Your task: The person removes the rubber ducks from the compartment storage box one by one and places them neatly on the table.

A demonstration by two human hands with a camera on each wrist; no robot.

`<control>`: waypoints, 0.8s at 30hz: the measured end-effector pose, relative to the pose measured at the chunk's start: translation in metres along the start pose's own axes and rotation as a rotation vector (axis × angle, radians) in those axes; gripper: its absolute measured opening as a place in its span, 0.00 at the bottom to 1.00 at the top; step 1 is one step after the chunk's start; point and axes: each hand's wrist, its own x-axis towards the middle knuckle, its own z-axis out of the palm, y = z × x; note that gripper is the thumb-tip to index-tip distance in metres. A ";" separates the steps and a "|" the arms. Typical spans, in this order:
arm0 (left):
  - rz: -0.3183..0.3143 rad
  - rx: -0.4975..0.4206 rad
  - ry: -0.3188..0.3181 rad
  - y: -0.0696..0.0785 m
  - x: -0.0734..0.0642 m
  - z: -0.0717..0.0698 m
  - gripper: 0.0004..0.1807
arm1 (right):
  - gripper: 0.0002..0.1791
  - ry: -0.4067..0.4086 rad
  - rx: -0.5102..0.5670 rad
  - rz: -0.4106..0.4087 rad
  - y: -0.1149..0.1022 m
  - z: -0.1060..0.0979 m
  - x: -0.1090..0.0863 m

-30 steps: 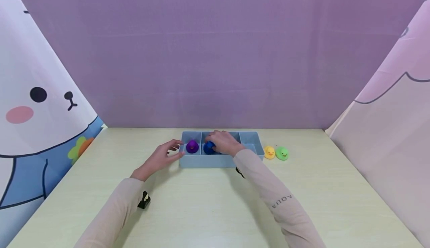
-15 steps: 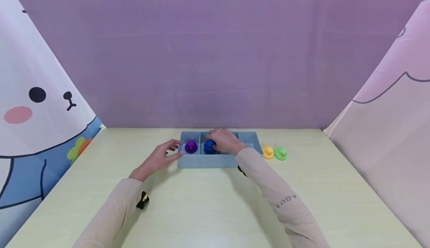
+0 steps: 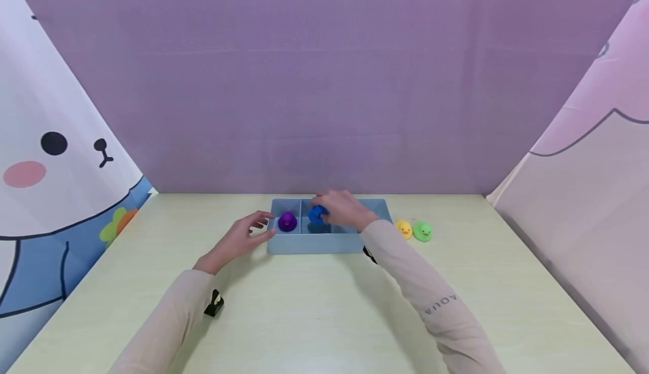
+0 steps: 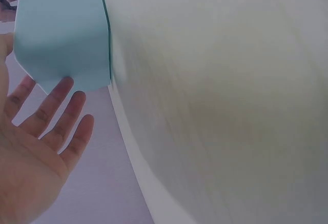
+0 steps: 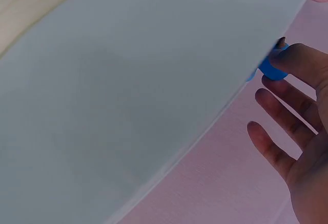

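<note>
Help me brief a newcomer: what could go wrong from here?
The blue toy might slip: the right hand only pinches it, over the tray. The right sleeve, close by the yellow duck in the head view, could nudge it. The left hand, at the tray's end, might shift it.

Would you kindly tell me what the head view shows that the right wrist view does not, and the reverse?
Only the head view: the purple duck inside the box, and the yellow duck and green duck on the table to its right.
Only the right wrist view: the palm side of the right hand.
Both: that hand holding the blue toy, plus box and table.
</note>
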 end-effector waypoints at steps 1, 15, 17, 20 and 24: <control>0.001 0.001 0.001 0.000 0.000 0.000 0.26 | 0.14 0.004 0.001 -0.002 0.000 -0.001 0.000; -0.003 0.003 -0.007 0.002 -0.002 0.000 0.26 | 0.15 0.049 -0.018 -0.020 0.002 -0.020 -0.013; -0.003 0.001 -0.008 0.002 -0.002 -0.001 0.26 | 0.15 0.053 -0.023 -0.014 0.005 -0.021 -0.016; -0.001 0.001 -0.008 0.003 -0.002 -0.001 0.26 | 0.15 0.055 -0.028 -0.009 0.009 -0.022 -0.019; -0.002 0.004 -0.003 0.003 -0.003 -0.001 0.26 | 0.15 0.057 -0.039 -0.005 0.016 -0.022 -0.025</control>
